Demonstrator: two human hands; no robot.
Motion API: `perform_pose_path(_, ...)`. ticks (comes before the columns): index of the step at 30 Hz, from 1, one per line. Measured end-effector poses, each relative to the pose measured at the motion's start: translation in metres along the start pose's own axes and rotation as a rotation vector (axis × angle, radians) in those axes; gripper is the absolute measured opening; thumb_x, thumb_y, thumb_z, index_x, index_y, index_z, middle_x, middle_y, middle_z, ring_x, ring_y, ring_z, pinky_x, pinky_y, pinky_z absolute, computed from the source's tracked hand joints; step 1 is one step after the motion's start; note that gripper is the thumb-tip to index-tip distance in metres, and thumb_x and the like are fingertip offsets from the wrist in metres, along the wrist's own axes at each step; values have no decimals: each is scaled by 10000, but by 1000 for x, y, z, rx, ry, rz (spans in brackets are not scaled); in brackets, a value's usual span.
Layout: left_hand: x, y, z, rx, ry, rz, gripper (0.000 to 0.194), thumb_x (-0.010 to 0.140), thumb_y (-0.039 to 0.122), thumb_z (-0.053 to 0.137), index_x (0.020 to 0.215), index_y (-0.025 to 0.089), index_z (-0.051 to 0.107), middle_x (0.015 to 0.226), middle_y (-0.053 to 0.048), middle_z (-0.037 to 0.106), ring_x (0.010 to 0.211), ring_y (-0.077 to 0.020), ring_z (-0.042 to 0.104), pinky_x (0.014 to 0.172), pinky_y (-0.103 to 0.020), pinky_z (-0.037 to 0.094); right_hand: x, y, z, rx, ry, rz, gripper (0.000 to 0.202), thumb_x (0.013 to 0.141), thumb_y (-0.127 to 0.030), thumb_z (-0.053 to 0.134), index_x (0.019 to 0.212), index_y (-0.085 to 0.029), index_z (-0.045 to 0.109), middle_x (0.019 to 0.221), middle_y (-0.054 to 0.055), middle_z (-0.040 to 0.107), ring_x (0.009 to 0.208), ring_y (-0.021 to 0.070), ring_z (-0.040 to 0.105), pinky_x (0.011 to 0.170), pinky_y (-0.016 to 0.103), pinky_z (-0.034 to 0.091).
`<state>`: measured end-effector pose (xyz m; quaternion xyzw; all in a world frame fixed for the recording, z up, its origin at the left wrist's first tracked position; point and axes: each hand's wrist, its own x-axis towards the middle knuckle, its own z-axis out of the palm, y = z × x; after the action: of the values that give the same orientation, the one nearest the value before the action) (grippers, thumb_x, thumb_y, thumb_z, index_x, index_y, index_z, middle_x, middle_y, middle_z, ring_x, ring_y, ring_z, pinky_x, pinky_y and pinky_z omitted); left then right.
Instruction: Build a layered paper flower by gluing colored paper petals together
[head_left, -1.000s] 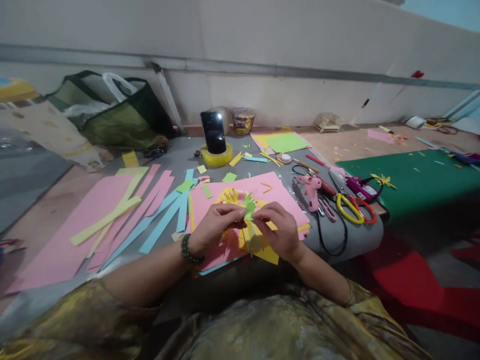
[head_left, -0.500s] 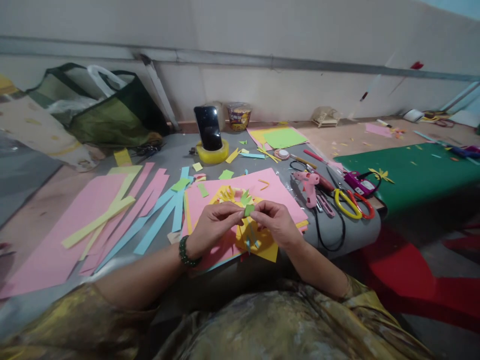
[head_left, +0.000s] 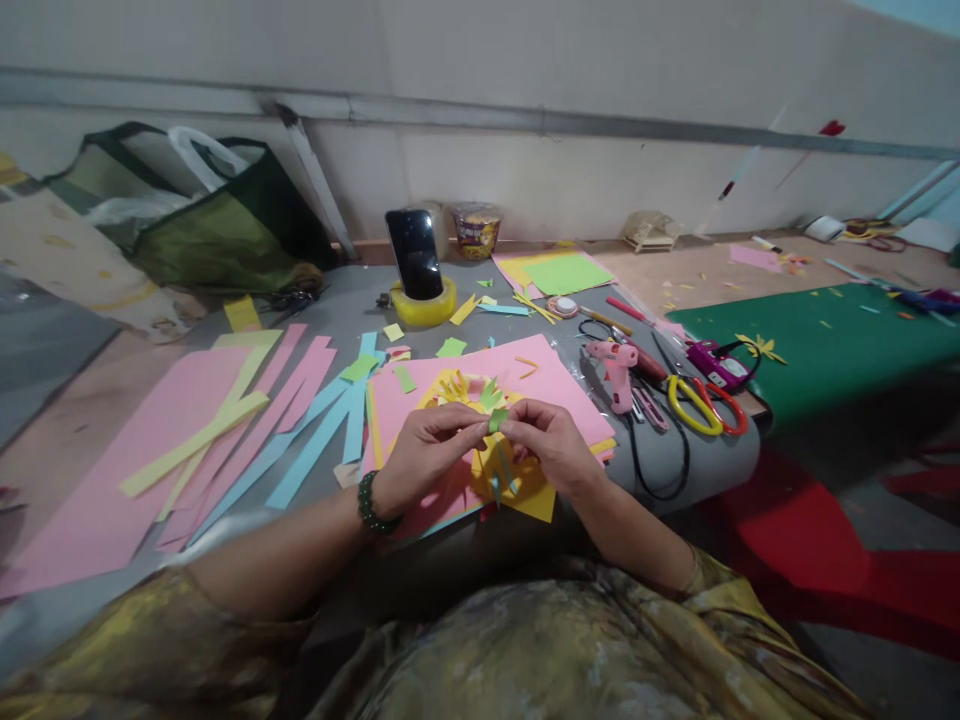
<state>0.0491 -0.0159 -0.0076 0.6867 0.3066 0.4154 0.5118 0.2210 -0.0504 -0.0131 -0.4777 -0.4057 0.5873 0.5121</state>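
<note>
A small piece of green paper (head_left: 498,420) is pinched at its two sides between my hands. My left hand (head_left: 435,448) grips one side with thumb and forefinger, and a dark beaded bracelet circles that wrist. My right hand (head_left: 553,445) pinches the opposite side. Below and behind them lie yellow cut-paper pieces (head_left: 452,386) and a green leaf-like cutting (head_left: 491,396), partly hidden by my fingers. These rest on a stack of pink paper (head_left: 536,357), with yellow sheets (head_left: 531,502) sticking out near the front.
Pink, yellow and blue paper strips (head_left: 307,470) spread out at left. A pink glue gun (head_left: 616,372), yellow-handled scissors (head_left: 694,405) and red-handled scissors (head_left: 729,408) lie at right. A phone (head_left: 416,255) leans upright in a yellow tape roll (head_left: 424,305). A green bag (head_left: 225,220) stands back left.
The green paper piece now looks slightly bent or tilted between my fingers, where it lay flatter before. Both hands stay in nearly the same place.
</note>
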Motion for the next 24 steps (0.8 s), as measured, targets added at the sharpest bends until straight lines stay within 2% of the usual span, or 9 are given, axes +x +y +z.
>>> perform_pose_path(7,0,0,1,-8,-7,-7,314,816,492,771,726,194,804,684,-53,746,619,-158,656,629,-274,570,1,3,0,40,-32,10,395,566,-431,862,728,-215,573,550,-92,540,435,61,461,419,189,418)
perform_pose_path(13,-1,0,1,-22,5,-104,284,768,455,793,761,172,767,730,-48,743,662,-162,654,653,-272,572,-1,-1,-1,-4,4,-12,406,552,-449,888,644,-193,587,554,-67,567,477,66,532,451,179,442)
perform_pose_path(16,1,1,1,-56,-1,-168,321,722,455,812,830,171,708,789,-34,705,665,-151,631,587,-256,554,-2,-4,-3,-47,-51,-1,400,584,-460,872,664,-194,584,602,-52,602,527,93,613,475,188,471)
perform_pose_path(19,2,2,1,-108,-45,-223,321,703,421,806,827,176,640,777,-3,635,619,-126,580,507,-230,507,-3,-6,-3,-113,-135,14,331,613,-397,843,670,-192,590,578,-53,605,513,98,617,502,208,494)
perform_pose_path(24,4,2,-1,-66,-116,-221,191,690,326,743,719,175,630,709,2,614,658,-131,564,595,-240,490,-4,-5,0,-197,-167,-21,198,639,-290,739,654,-200,564,565,-62,584,514,93,590,548,235,501)
